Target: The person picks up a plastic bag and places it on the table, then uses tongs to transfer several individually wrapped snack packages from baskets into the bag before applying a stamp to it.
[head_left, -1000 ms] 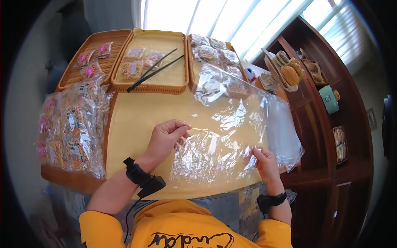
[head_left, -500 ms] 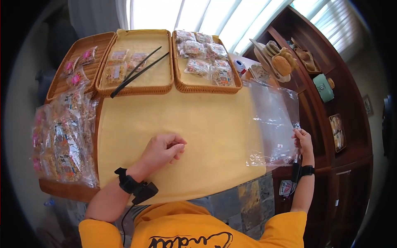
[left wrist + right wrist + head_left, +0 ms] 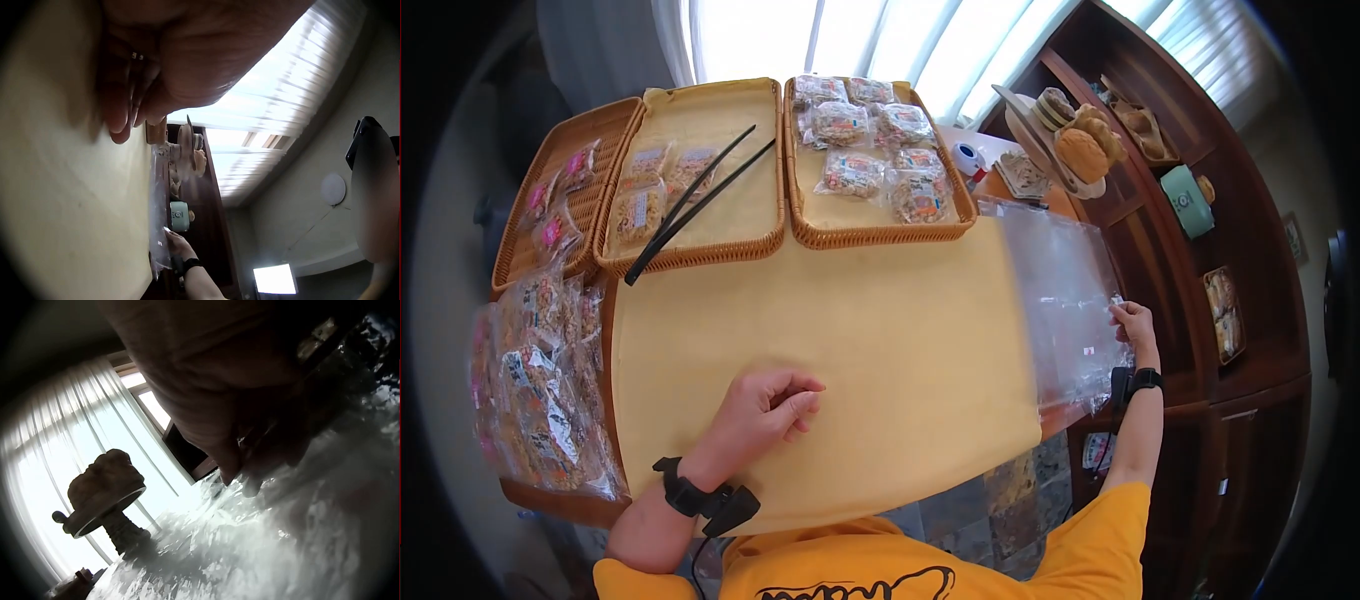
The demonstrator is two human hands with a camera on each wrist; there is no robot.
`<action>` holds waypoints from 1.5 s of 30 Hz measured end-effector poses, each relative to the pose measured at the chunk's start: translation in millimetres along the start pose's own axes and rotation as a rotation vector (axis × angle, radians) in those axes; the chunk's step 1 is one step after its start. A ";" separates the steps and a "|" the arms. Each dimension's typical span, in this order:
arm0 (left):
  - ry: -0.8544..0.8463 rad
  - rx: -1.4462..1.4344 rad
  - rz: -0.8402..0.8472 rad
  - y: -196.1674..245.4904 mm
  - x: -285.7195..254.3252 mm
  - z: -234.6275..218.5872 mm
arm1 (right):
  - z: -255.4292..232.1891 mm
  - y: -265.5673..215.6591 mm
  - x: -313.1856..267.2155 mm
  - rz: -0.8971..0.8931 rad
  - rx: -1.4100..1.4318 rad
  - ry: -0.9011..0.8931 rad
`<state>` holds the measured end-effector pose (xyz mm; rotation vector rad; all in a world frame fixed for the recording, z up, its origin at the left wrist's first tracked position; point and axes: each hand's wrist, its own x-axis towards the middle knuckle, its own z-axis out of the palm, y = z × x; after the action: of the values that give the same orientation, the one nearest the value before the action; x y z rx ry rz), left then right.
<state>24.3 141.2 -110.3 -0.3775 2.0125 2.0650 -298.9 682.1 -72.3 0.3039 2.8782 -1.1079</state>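
My right hand (image 3: 1135,325) is at the right edge of the table, pinching the side of a clear plastic bag (image 3: 1055,270) that lies flat over the table's right end. In the right wrist view the fingertips meet the crinkled, shiny plastic (image 3: 294,537). Over the yellow cloth (image 3: 880,330), near the table's middle left, my left hand (image 3: 765,410) hovers with loosely curled fingers and holds nothing. The left wrist view shows its fingers (image 3: 115,112) close over the cloth.
Three wicker trays (image 3: 880,238) line the back, with packed snacks (image 3: 920,195) and black tongs (image 3: 690,210). Snack packs (image 3: 550,390) are piled at the left. Behind the bag stand a white-and-blue roll (image 3: 968,158) and a raised bread stand (image 3: 1050,150), beside a dark wooden shelf (image 3: 1180,330).
The left hand has let go of the clear plastic bag and moved left and nearer the body. The right hand has carried the bag rightward to the table's right end.
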 end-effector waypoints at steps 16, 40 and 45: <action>0.017 -0.013 0.015 -5.5 0.4 -1.8 | 115.7 -183.2 -131.2 -0.933 -0.436 0.138; 0.632 0.152 0.610 54.8 -84.8 -47.5 | 303.8 -247.0 -262.9 -0.664 0.056 -0.818; 1.226 0.535 0.581 41.2 -152.2 -176.6 | 303.4 -245.3 -265.8 -0.741 0.010 -0.738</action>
<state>157.1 -34.4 -23.5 -1.2844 3.5954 1.4506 -96.1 257.2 -107.0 -1.0227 2.2965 -0.9858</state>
